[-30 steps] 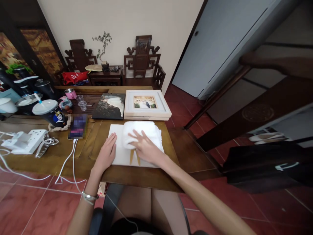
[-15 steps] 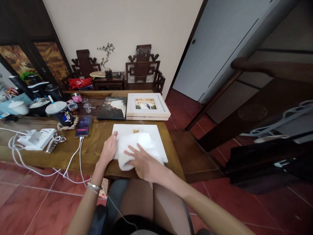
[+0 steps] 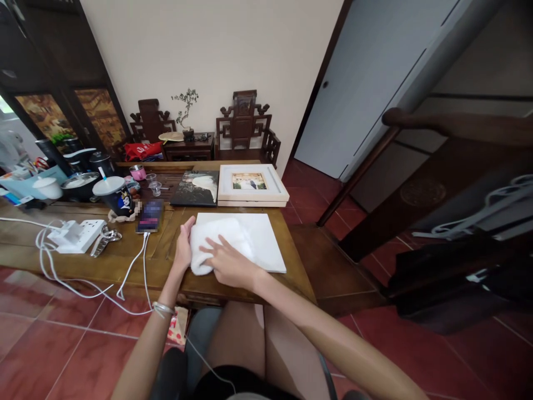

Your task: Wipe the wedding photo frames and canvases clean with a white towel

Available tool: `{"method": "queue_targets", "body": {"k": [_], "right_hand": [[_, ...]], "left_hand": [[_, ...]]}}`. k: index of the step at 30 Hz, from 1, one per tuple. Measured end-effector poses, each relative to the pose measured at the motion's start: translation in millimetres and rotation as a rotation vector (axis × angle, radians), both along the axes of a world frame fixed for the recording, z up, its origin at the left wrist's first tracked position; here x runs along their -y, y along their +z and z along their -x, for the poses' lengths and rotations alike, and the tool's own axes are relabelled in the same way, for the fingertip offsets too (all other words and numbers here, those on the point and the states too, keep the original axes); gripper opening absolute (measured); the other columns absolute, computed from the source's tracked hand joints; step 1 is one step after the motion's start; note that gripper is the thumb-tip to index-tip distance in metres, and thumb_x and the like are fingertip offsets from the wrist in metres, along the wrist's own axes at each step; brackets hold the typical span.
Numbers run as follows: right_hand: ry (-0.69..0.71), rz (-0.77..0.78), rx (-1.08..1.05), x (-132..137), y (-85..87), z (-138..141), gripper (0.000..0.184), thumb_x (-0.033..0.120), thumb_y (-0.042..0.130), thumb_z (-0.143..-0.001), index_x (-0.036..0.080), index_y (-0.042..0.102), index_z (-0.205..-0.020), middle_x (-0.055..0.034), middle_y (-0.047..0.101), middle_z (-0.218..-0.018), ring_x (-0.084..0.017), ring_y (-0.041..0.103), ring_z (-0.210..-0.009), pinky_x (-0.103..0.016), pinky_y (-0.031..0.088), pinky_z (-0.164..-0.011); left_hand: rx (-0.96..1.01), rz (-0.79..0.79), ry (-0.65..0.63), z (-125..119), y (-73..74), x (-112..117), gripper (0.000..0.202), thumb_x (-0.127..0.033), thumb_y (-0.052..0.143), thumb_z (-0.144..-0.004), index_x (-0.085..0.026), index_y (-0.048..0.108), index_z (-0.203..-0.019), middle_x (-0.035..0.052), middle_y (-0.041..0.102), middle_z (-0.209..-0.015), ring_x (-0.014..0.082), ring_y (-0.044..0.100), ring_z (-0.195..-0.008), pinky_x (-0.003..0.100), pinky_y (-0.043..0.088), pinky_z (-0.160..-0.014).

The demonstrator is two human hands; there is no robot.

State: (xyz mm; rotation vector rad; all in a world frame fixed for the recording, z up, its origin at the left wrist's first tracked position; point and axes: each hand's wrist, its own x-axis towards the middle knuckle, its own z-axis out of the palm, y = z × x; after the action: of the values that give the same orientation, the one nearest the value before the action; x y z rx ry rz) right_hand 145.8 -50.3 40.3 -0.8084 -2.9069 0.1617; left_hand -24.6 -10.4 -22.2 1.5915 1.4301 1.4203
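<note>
A flat white rectangular board or box (image 3: 266,239) lies near the front edge of the wooden table. On its left part rests a folded, fluffy white towel (image 3: 227,229). My right hand (image 3: 231,264) lies flat on the towel with the fingers spread, pressing it against the board. My left hand (image 3: 182,247) stands at the board's left edge, beside the towel. Its fingers are stretched out and the palm faces inward. The towel and my right hand hide the board's left part.
Behind the board are a framed photo (image 3: 254,186) and a dark picture panel (image 3: 195,188). To the left lie a phone (image 3: 149,216), a lidded cup (image 3: 114,194), a power strip (image 3: 85,236) and white cables (image 3: 144,266). A wooden chair (image 3: 395,183) stands at right.
My right hand and the towel have slid left across the board, up to my left hand. The small gold mark on the board is now covered. The view has shifted slightly.
</note>
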Motion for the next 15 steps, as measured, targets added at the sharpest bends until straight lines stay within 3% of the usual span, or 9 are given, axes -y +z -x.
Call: {"method": "queue_targets", "body": {"k": [3, 7, 11, 15], "right_hand": [[-0.055, 0.103, 0.003, 2.7, 7.9, -23.1, 0.047, 0.003, 0.045, -0.073, 0.018, 0.069, -0.111, -0.0116, 0.063, -0.125, -0.027, 0.041, -0.132, -0.049, 0.027, -0.110], [-0.244, 0.148, -0.019, -34.8, 15.2, -36.4, 0.053, 0.000, 0.041, -0.072, 0.016, 0.066, -0.117, -0.0127, 0.069, -0.112, -0.026, 0.052, -0.123, -0.039, 0.036, -0.103], [-0.261, 0.162, -0.037, -84.7, 21.9, -9.5, 0.046, 0.004, 0.040, -0.077, 0.015, 0.068, -0.111, -0.0110, 0.070, -0.111, -0.025, 0.062, -0.105, -0.030, 0.043, -0.088], [-0.188, 0.198, -0.042, -112.7, 31.9, 29.8, 0.032, 0.011, 0.044, -0.081, 0.014, 0.072, -0.097, -0.0098, 0.072, -0.106, -0.024, 0.063, -0.096, -0.025, 0.041, -0.082]], "left_hand": [[-0.217, -0.008, -0.023, -2.9, -1.5, 3.9, 0.060, -0.047, 0.017, -0.098, -0.011, 0.050, -0.132, 0.0131, 0.049, -0.142, 0.0218, 0.044, -0.133, 0.041, 0.030, -0.114], [-0.371, -0.013, -0.091, -6.4, 0.8, 7.4, 0.046, -0.040, 0.039, -0.093, -0.012, 0.060, -0.122, 0.0131, 0.054, -0.137, 0.0242, 0.045, -0.132, 0.043, 0.030, -0.114], [-0.432, -0.021, -0.112, -5.3, 2.7, 6.6, 0.040, -0.033, 0.046, -0.088, -0.012, 0.064, -0.117, 0.0142, 0.056, -0.135, 0.0263, 0.046, -0.131, 0.044, 0.033, -0.112], [-0.468, -0.031, -0.101, -3.6, 2.2, 6.1, 0.039, -0.031, 0.048, -0.087, -0.013, 0.064, -0.117, 0.0138, 0.058, -0.132, 0.0261, 0.049, -0.129, 0.044, 0.034, -0.111]]}}
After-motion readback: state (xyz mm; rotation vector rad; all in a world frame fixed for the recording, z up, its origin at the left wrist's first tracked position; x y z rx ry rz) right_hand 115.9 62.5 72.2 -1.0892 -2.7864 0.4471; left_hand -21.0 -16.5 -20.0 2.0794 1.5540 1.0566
